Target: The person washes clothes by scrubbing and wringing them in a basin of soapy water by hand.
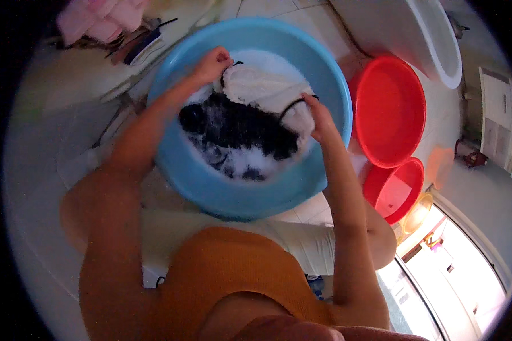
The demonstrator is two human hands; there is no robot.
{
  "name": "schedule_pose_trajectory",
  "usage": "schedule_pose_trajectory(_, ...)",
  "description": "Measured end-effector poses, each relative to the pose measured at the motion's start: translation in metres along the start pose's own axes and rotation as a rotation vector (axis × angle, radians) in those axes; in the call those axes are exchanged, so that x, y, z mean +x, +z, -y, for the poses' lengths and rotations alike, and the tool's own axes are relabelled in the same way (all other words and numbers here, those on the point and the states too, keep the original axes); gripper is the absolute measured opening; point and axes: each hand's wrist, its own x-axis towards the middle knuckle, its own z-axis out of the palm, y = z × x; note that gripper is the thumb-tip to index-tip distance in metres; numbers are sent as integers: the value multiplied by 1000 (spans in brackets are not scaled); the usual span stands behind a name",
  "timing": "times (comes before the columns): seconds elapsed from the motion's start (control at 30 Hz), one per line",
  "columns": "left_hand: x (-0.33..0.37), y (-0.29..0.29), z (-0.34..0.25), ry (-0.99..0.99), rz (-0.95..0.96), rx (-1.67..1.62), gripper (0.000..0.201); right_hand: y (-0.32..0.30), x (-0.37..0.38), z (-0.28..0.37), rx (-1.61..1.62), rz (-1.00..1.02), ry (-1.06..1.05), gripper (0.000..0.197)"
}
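Observation:
A large round blue tub [244, 207] stands in front of my knees with foamy, whitish water in it. Across its far side stretches a wet white garment [261, 85] with thin black trim; its exact kind is unclear. My left hand [215, 63] pinches the garment's far left edge, fingers closed. At the other end, my right hand [320, 118] grips it by the black trim, thumb and fingers closed. Dark wet cloth [247, 131] lies just below the white part, partly under suds. Whether the two are one piece, I cannot tell.
Right of the tub stand a red basin [389, 111], a smaller red basin [403, 193] and a yellow basin [418, 211]. A white tub [401, 34] is at the far right. Pink cloth [102, 20] lies at the upper left. A bright doorway [449, 273] opens lower right.

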Motion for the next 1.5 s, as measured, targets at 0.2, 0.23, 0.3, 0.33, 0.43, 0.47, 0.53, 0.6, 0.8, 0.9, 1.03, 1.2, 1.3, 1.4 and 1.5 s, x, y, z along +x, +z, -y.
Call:
schedule_pose_trajectory(0.2,-12,84,21,252,-267,763,38,1,83,-23,-1545,-604,-755,39)
schedule_pose_trajectory(0.23,-18,81,21,242,-262,771,38,14,87,-25,-1539,-594,-748,39)
schedule_pose_trajectory(0.3,-30,80,22,335,112,984,43,27,94,-36,-1798,-612,-492,32)
schedule_pose_trajectory(0.33,-30,74,25,485,206,1092,48,30,97,-36,-1946,-401,-275,25)
schedule_pose_trajectory(0.43,2,57,80,143,450,775,47,25,111,-60,-1932,-208,-299,24)
schedule_pose_trajectory(0.47,11,62,79,138,476,710,46,17,117,-70,-1933,-203,-290,24)
schedule_pose_trajectory(0.53,20,90,42,-131,219,555,48,-5,136,-73,-1180,-256,-202,38)
schedule_pose_trajectory(0.6,6,139,0,-192,-184,436,52,-21,153,-85,-557,-237,-230,42)
schedule_pose_trajectory(0.8,-68,171,-60,310,-121,431,37,36,81,-80,-777,-192,-884,46)
schedule_pose_trajectory(0.9,-13,120,-25,255,4,617,22,11,84,-73,24,16,-194,47)
schedule_pose_trajectory(1.03,-10,72,13,148,-234,794,22,12,65,-46,322,-76,71,44)
schedule_pose_trajectory(1.2,-12,92,105,268,224,1020,31,6,112,-100,-1413,-272,-479,48)
schedule_pose_trajectory(1.3,14,93,26,-67,882,814,44,-15,111,-93,-1386,-303,-144,47)
schedule_pose_trajectory(1.4,9,130,32,-216,-118,638,45,8,127,-76,-325,-139,-9,50)
schedule_pose_trajectory(1.5,-35,190,-26,-53,-300,123,40,-23,153,-67,-1288,-80,-648,40)
